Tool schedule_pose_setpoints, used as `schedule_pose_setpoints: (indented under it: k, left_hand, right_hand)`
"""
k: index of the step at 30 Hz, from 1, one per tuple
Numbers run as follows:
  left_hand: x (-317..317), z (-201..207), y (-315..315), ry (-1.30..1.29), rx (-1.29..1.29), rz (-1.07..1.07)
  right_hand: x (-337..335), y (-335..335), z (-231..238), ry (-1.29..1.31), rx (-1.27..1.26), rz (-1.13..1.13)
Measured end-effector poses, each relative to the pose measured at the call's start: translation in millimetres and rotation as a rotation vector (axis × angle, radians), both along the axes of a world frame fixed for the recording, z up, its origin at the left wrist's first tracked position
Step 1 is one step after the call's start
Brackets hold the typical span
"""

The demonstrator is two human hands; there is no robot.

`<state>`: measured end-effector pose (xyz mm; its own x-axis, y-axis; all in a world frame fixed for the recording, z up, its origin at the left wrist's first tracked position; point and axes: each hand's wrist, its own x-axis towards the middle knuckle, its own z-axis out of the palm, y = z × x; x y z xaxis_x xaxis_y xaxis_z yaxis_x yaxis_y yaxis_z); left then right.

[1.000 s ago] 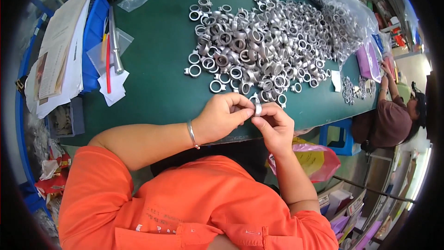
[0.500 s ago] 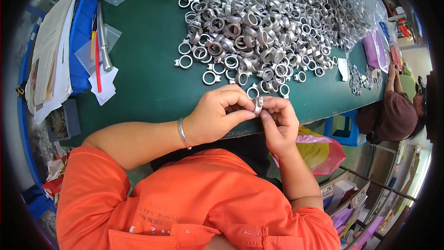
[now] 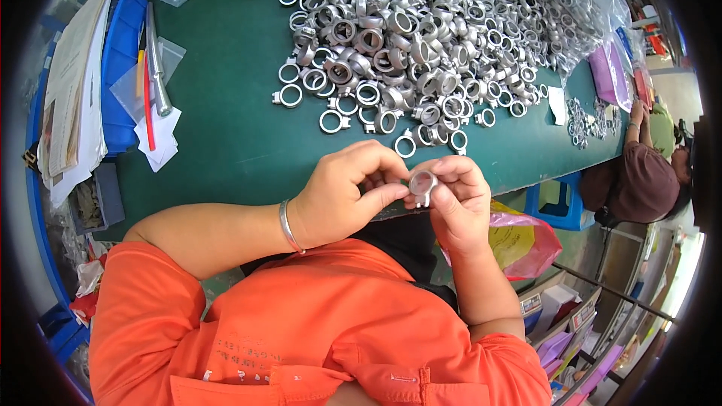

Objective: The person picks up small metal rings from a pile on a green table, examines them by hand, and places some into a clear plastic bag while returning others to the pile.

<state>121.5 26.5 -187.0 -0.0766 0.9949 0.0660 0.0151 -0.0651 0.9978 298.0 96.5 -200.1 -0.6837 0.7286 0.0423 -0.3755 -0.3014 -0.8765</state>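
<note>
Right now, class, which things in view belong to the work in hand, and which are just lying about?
Seemingly in use:
metal ring in the right hand
left hand, close by
loose pile of similar rings

Seemingly lying about:
red stick
papers
blue tray
pink-and-yellow bag

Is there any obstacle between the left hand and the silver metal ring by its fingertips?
None visible: the bare left hand is close beside the silver metal ring, which the bare right hand holds.

Up on the wearer's head, a wide fisheye looks steeply down from close above the left hand (image 3: 336, 197) and right hand (image 3: 464, 209), facing out across the tabletop (image 3: 226, 90) beyond.
</note>
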Motion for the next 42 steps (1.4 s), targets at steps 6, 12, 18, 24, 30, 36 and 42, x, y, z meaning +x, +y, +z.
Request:
schedule_pose_setpoints:
  k: [6, 12, 18, 24, 30, 36, 42]
  left_hand:
    - [-2, 0, 3, -0.424, -0.329, -0.098]
    - [-1, 2, 2, -0.544, -0.350, -0.144]
    - [0, -3, 4, -0.573, -0.420, -0.141]
    - [0, -6, 4, -0.608, -0.374, -0.162]
    - [0, -4, 7, -0.671, -0.421, -0.160]
    - [1, -7, 5, -0.908, -0.622, -0.198]
    - [-3, -7, 7, -0.683, -0.583, -0.279]
  right_hand:
    - [1, -4, -1, 0.051, -0.082, -0.093]
    - [0, -8, 0, 0.022, 0.048, -0.157]
    - [1, -8, 4, -0.345, 0.758, -0.289]
    - [-4, -10, 8, -0.476, 0.858, -0.350]
    - [5, -12, 7, -0.599, 0.972, -0.376]
    - [1, -8, 17, -0.463, 1.203, -0.279]
    - [17, 38, 9, -1.025, 1.126, -0.379]
